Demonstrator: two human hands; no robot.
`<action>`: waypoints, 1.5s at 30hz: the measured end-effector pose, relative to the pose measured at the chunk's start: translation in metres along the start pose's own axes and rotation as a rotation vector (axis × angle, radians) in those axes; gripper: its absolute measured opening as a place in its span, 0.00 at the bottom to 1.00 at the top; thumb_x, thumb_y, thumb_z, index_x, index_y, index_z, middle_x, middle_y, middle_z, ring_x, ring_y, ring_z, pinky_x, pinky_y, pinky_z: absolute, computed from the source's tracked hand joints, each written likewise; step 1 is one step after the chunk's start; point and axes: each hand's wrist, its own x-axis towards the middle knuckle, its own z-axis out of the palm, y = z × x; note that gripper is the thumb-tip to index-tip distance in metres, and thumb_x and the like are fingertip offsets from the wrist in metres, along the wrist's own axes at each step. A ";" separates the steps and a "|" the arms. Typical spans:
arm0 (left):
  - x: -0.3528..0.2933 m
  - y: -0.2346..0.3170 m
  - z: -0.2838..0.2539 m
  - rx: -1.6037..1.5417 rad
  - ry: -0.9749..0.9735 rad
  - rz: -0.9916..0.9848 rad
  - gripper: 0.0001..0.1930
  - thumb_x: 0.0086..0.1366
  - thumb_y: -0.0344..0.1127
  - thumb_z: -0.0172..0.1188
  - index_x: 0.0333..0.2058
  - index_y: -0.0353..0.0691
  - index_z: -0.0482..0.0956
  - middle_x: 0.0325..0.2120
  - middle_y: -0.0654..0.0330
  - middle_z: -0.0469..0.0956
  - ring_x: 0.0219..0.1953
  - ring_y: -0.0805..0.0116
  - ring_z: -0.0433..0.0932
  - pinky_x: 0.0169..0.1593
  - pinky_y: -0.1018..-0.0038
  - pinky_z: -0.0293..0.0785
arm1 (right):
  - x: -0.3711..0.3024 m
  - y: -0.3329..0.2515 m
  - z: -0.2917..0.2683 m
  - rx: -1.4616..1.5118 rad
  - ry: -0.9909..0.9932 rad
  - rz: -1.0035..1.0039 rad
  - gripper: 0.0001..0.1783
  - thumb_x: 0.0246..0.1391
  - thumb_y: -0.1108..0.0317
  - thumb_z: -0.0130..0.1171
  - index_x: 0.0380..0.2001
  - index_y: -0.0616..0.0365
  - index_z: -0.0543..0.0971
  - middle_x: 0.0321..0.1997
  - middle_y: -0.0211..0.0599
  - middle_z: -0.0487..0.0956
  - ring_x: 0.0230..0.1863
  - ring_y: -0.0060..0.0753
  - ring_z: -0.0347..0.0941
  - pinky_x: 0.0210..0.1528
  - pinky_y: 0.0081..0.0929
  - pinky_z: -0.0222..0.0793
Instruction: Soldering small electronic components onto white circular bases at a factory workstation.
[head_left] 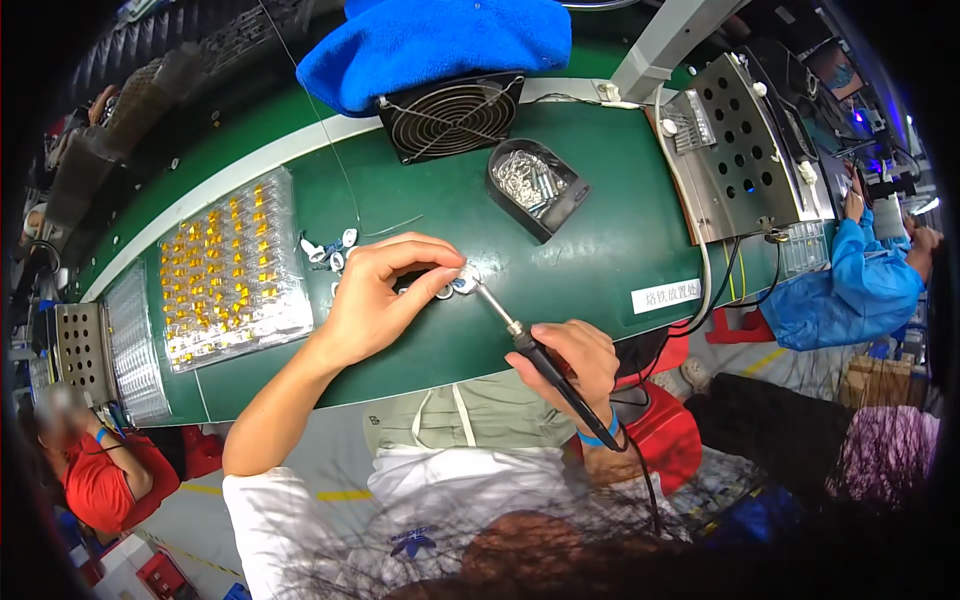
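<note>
My left hand (385,295) is over the green bench, its thumb and forefinger closed on a small round white part (468,277). Wrapped round the black handle of a soldering iron (562,385) is my right hand (590,360). The iron's metal tip points up and left, close to the white part; whether they touch is too small to tell. Several small white-and-blue parts (328,250) lie just beyond my left hand. A thin wire (338,150) hangs down near them. What sits under my left palm is partly hidden.
A clear tray of yellow pieces (225,270) lies left. Ahead are a black fan (452,118) under a blue cloth (440,45) and a black bin of metal bits (535,190). A perforated metal box (735,140) stands right. Co-workers sit at both sides.
</note>
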 end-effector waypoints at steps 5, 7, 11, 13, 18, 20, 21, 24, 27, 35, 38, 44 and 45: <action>-0.001 0.000 -0.002 0.013 -0.023 -0.013 0.07 0.67 0.19 0.63 0.43 0.29 0.84 0.45 0.53 0.83 0.48 0.65 0.84 0.54 0.72 0.81 | -0.001 0.002 0.001 -0.022 -0.044 -0.036 0.24 0.40 0.69 0.82 0.41 0.63 0.82 0.31 0.43 0.85 0.21 0.36 0.76 0.26 0.29 0.70; -0.001 -0.001 -0.003 0.035 -0.031 -0.020 0.07 0.67 0.19 0.64 0.43 0.29 0.84 0.45 0.52 0.83 0.49 0.65 0.84 0.55 0.72 0.81 | 0.001 0.000 0.000 -0.043 -0.065 -0.040 0.24 0.40 0.69 0.82 0.40 0.63 0.82 0.32 0.43 0.85 0.23 0.38 0.79 0.26 0.29 0.71; 0.000 -0.004 -0.003 0.024 -0.024 0.025 0.07 0.66 0.21 0.65 0.43 0.30 0.85 0.43 0.53 0.84 0.45 0.65 0.85 0.51 0.72 0.82 | 0.002 -0.003 0.001 -0.049 -0.072 -0.029 0.24 0.39 0.69 0.83 0.40 0.62 0.82 0.32 0.43 0.85 0.23 0.38 0.79 0.26 0.29 0.71; 0.001 -0.006 -0.002 0.034 0.002 0.059 0.07 0.66 0.23 0.65 0.42 0.31 0.86 0.41 0.53 0.86 0.42 0.65 0.86 0.47 0.72 0.83 | 0.002 -0.003 0.000 -0.053 -0.076 -0.025 0.24 0.39 0.69 0.83 0.39 0.62 0.82 0.32 0.42 0.85 0.24 0.37 0.79 0.26 0.28 0.70; 0.001 -0.007 -0.002 0.028 0.005 0.065 0.06 0.66 0.22 0.65 0.42 0.31 0.85 0.41 0.53 0.86 0.42 0.64 0.86 0.47 0.72 0.83 | 0.002 -0.001 0.002 -0.047 -0.074 -0.026 0.23 0.40 0.68 0.83 0.39 0.62 0.83 0.31 0.42 0.85 0.23 0.37 0.79 0.26 0.28 0.70; 0.000 -0.003 -0.004 0.028 -0.029 0.026 0.07 0.66 0.21 0.64 0.43 0.30 0.85 0.43 0.53 0.84 0.45 0.65 0.85 0.51 0.73 0.82 | 0.002 -0.001 0.001 -0.047 -0.073 -0.029 0.23 0.40 0.68 0.83 0.40 0.62 0.83 0.31 0.42 0.85 0.23 0.36 0.79 0.26 0.28 0.70; 0.000 -0.002 -0.005 0.030 -0.063 -0.011 0.08 0.67 0.19 0.64 0.44 0.30 0.84 0.46 0.52 0.83 0.49 0.65 0.83 0.55 0.73 0.82 | 0.002 -0.002 0.001 -0.054 -0.079 -0.026 0.24 0.40 0.68 0.83 0.40 0.62 0.83 0.31 0.42 0.85 0.23 0.37 0.79 0.26 0.28 0.71; 0.000 -0.001 -0.005 0.060 -0.062 -0.003 0.08 0.67 0.19 0.64 0.44 0.30 0.84 0.46 0.52 0.83 0.49 0.65 0.84 0.54 0.73 0.82 | 0.000 -0.001 0.000 -0.053 -0.069 -0.029 0.25 0.39 0.68 0.83 0.40 0.62 0.83 0.32 0.42 0.85 0.23 0.37 0.79 0.27 0.29 0.73; 0.001 -0.002 -0.005 0.037 -0.066 -0.010 0.08 0.67 0.19 0.64 0.44 0.30 0.84 0.46 0.53 0.83 0.49 0.65 0.84 0.55 0.73 0.82 | -0.003 -0.001 -0.002 -0.052 -0.034 -0.031 0.26 0.39 0.68 0.84 0.41 0.62 0.82 0.33 0.42 0.85 0.24 0.39 0.80 0.29 0.30 0.75; -0.001 0.000 0.002 -0.084 -0.001 -0.009 0.17 0.65 0.19 0.63 0.53 0.30 0.80 0.45 0.51 0.86 0.50 0.63 0.85 0.58 0.68 0.80 | -0.002 0.000 -0.003 -0.015 -0.018 -0.013 0.26 0.39 0.69 0.84 0.42 0.62 0.82 0.33 0.43 0.85 0.25 0.40 0.80 0.28 0.30 0.75; 0.000 0.001 0.001 -0.069 -0.015 -0.002 0.20 0.64 0.18 0.62 0.55 0.31 0.78 0.46 0.51 0.86 0.52 0.63 0.85 0.60 0.68 0.79 | -0.002 0.002 -0.003 0.011 -0.039 -0.011 0.26 0.39 0.69 0.83 0.42 0.62 0.82 0.31 0.44 0.85 0.24 0.39 0.80 0.27 0.30 0.74; 0.000 0.002 0.001 -0.040 -0.021 -0.008 0.21 0.63 0.18 0.62 0.55 0.31 0.78 0.47 0.50 0.86 0.53 0.63 0.85 0.61 0.68 0.79 | -0.001 0.002 -0.002 0.007 -0.063 -0.030 0.25 0.39 0.70 0.83 0.40 0.62 0.82 0.31 0.45 0.85 0.24 0.38 0.81 0.26 0.28 0.72; 0.000 0.002 0.001 -0.038 -0.025 -0.007 0.21 0.63 0.18 0.62 0.55 0.31 0.78 0.46 0.51 0.86 0.53 0.62 0.85 0.61 0.68 0.79 | -0.001 0.002 -0.003 0.001 -0.070 -0.029 0.25 0.39 0.70 0.83 0.41 0.62 0.82 0.31 0.45 0.85 0.24 0.39 0.81 0.25 0.28 0.72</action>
